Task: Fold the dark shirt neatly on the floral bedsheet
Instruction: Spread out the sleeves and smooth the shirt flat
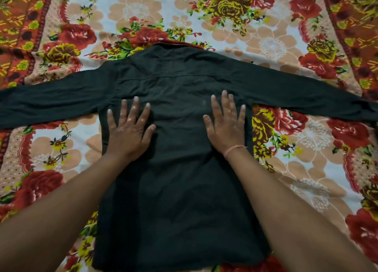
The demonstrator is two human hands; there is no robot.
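Observation:
The dark shirt lies flat and back-side up on the floral bedsheet, collar at the far end and hem toward me. Both long sleeves are spread straight out to the left and right edges of the view. My left hand rests palm down on the left half of the shirt's back, fingers spread. On the right half, my right hand lies flat the same way, a thin thread tied round its wrist. Neither hand grips any cloth.
The bedsheet has large red, yellow and peach flowers on a pale ground, with orange-red patterned borders along the far left and right sides. The sheet surrounds the shirt on every side.

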